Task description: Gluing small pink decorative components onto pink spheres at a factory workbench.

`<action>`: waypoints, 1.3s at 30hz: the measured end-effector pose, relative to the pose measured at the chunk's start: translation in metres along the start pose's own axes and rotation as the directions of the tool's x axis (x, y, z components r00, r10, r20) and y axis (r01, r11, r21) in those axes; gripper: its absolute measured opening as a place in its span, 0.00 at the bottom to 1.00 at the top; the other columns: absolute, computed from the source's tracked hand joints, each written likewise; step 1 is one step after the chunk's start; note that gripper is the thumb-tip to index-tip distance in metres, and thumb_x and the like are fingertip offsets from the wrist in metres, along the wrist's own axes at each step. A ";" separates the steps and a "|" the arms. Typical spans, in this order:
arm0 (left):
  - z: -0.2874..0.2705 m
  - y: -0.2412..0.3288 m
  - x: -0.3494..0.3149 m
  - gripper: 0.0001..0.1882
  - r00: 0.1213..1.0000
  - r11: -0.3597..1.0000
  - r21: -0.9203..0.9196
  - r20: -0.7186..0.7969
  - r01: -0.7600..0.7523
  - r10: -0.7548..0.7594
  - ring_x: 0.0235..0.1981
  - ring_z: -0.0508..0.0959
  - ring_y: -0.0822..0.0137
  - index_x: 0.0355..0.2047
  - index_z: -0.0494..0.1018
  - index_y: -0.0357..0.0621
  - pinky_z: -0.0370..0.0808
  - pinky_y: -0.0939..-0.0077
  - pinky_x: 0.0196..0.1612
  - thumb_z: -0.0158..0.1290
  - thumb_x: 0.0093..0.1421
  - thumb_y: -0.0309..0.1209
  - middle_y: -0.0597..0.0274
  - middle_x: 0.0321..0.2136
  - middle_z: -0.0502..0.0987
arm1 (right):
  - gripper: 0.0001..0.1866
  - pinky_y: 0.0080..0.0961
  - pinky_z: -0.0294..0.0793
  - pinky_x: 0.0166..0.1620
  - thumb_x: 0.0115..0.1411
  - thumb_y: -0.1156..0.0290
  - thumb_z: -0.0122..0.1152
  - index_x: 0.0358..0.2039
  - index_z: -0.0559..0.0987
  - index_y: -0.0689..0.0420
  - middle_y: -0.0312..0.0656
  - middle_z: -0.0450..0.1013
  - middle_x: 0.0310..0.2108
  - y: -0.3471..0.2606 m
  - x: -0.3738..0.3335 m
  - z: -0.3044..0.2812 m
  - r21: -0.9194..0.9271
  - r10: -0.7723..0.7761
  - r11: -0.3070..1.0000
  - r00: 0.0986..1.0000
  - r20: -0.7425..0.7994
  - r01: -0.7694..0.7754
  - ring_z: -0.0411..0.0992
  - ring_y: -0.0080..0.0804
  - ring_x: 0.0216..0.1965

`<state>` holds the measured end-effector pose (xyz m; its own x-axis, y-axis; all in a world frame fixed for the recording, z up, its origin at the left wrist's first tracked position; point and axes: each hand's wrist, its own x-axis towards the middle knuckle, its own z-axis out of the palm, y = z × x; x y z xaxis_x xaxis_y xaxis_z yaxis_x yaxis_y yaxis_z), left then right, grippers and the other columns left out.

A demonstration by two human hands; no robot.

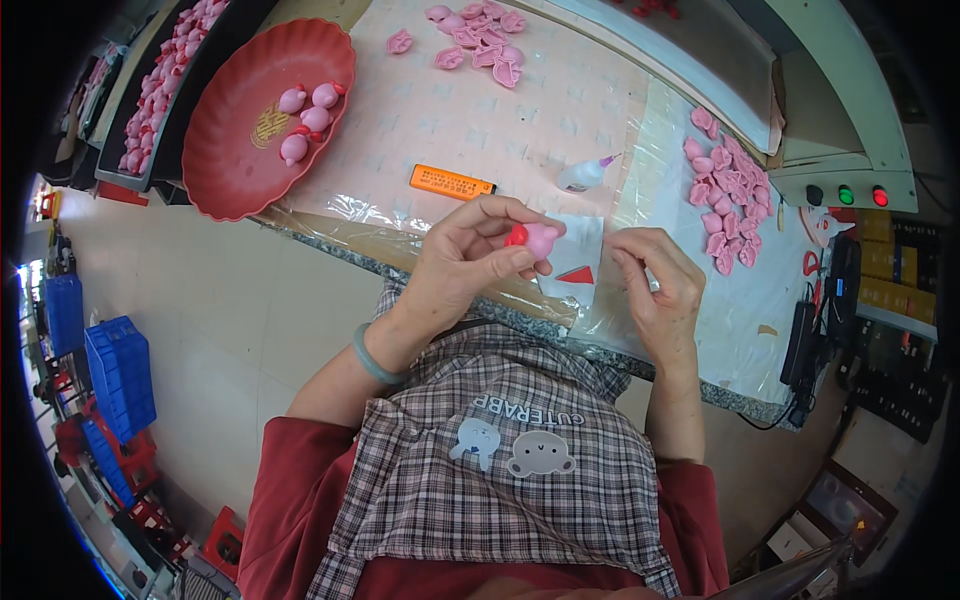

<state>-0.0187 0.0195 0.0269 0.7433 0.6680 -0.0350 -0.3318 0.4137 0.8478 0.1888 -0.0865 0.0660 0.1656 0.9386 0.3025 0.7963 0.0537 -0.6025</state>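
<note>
My left hand (pixel 465 255) holds a small round pink toy figure (pixel 541 241) with red parts between thumb and fingers, above the table's front edge. To its right, my right hand (pixel 662 288) is raised with thumb and forefinger close together; whatever they may pinch is too small to make out. Between the two hands lies a white sheet (pixel 588 240) with a red triangular piece (pixel 575 275) on it. Just beyond stands a small clear bottle (pixel 584 176) with a purple needle tip. An orange oblong case (pixel 450 182) with a dark end lies past my left hand.
A red scalloped tray (pixel 225 120) at the left holds several finished-looking pink figures. Behind it is a black bin (pixel 120 165) full of more. Loose pink pieces (pixel 730 190) are heaped at the right and others (pixel 485 40) at the back. A machine housing with lights (pixel 846 194) borders the right.
</note>
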 end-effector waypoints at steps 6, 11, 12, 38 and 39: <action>0.005 -0.004 0.000 0.18 0.999 0.989 -0.149 0.033 0.012 -0.007 0.49 0.79 0.58 0.51 0.69 0.37 0.75 0.67 0.53 0.57 0.61 0.27 0.47 0.52 0.74 | 0.13 0.18 0.70 0.35 0.54 0.80 0.65 0.42 0.80 0.63 0.43 0.76 0.38 -0.022 -0.001 0.016 0.414 0.159 0.896 0.987 0.038 -0.160 0.72 0.23 0.32; 0.007 -0.007 0.000 0.17 0.998 0.997 -0.056 0.031 -0.056 0.058 0.54 0.74 0.60 0.51 0.71 0.36 0.70 0.65 0.60 0.55 0.62 0.24 0.49 0.53 0.73 | 0.14 0.17 0.70 0.33 0.52 0.82 0.66 0.42 0.80 0.62 0.41 0.74 0.37 -0.028 -0.002 0.025 0.411 0.082 0.910 0.995 -0.064 -0.049 0.71 0.22 0.32; 0.007 -0.008 0.000 0.16 0.993 0.995 -0.011 0.059 -0.102 0.103 0.55 0.73 0.61 0.51 0.71 0.35 0.70 0.65 0.60 0.54 0.62 0.22 0.49 0.53 0.73 | 0.14 0.17 0.70 0.32 0.52 0.82 0.67 0.41 0.80 0.62 0.41 0.75 0.36 -0.029 -0.003 0.026 0.350 0.040 0.937 0.995 -0.088 -0.006 0.71 0.22 0.31; 0.011 -0.013 -0.002 0.13 0.937 0.730 0.615 0.044 -0.298 0.346 0.40 0.82 0.66 0.40 0.79 0.36 0.79 0.75 0.44 0.61 0.52 0.19 0.52 0.39 0.82 | 0.11 0.26 0.70 0.21 0.42 0.86 0.65 0.27 0.75 0.61 0.41 0.70 0.22 -0.021 0.001 0.050 0.068 -0.212 0.970 0.948 -0.237 0.234 0.72 0.33 0.20; 0.011 -0.013 -0.002 0.13 0.938 0.728 0.620 0.041 -0.294 0.344 0.40 0.82 0.66 0.40 0.79 0.36 0.79 0.75 0.44 0.61 0.52 0.19 0.52 0.39 0.82 | 0.11 0.25 0.70 0.21 0.42 0.86 0.65 0.27 0.75 0.61 0.41 0.70 0.21 -0.021 0.001 0.051 0.070 -0.211 0.970 0.947 -0.242 0.234 0.71 0.32 0.20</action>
<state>-0.0093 0.0063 0.0218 0.6073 0.7434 0.2803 -0.0998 -0.2786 0.9552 0.1424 -0.0697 0.0409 0.1294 0.7955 0.5920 0.7705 0.2952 -0.5650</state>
